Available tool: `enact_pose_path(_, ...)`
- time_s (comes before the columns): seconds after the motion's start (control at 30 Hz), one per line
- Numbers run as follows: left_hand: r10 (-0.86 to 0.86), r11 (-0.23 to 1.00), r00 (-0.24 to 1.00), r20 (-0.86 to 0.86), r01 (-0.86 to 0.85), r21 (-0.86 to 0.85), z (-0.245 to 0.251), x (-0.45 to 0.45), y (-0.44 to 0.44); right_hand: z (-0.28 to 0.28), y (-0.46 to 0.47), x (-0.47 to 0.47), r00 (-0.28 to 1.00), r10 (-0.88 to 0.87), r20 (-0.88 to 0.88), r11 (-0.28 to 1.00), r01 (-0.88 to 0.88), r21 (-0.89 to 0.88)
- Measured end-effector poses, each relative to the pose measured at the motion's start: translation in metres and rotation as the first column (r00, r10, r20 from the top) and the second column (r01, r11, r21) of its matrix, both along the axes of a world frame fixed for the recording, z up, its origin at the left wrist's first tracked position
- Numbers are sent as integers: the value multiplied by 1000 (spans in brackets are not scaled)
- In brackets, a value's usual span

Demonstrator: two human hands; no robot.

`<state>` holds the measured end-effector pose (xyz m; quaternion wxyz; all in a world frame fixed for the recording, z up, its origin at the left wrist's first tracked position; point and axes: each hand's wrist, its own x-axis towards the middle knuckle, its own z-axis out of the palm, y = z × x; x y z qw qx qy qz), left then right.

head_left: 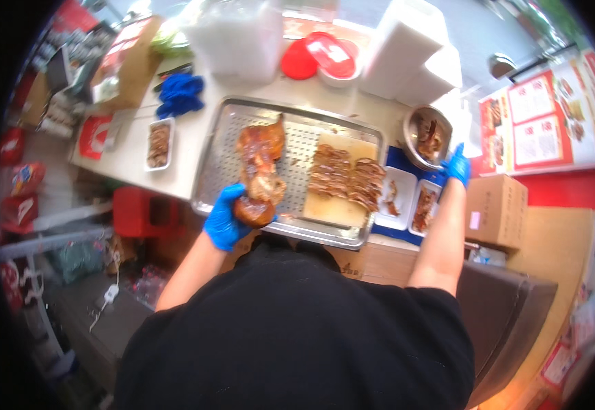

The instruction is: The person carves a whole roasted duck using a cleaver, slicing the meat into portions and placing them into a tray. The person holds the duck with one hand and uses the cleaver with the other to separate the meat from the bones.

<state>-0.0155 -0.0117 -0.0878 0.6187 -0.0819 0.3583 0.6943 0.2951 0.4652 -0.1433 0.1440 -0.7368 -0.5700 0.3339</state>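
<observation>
My left hand (225, 218), in a blue glove, grips the near end of a large piece of glazed brown cooked meat (260, 148). The rest of that meat lies along the left part of a perforated metal tray (215, 154). Right of it, sliced meat (331, 171) sits in two stacks on a pale cutting board (323, 210) inside the tray. My right hand (458, 166), also gloved in blue, is at the right side of a round metal bowl (409, 125) holding meat scraps (428, 137). Whether its fingers clasp the rim is unclear.
A white tray (399, 218) with few scraps and a fuller one (424, 205) stand below the bowl. At left are another filled white tray (159, 146) and a crumpled blue cloth or glove (179, 95). Red lids (323, 54) and stacked white containers (402, 46) stand behind.
</observation>
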Motion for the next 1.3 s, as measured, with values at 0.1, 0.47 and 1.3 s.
enact_pose_path(0.1,10,999,999,30,-12,40,0,0,1,-26,-10,57,998,6,70,932,-31,362)
enact_pose_path(0.47,20,994,995,102,-31,105,-2,-3,-4,46,-278,-208,418,749,-514,480,-877,-13)
enact_pose_path(1.3,-143,979,987,-68,131,-159,20,-10,2,75,-337,-194,542,592,-597,791,-533,300)
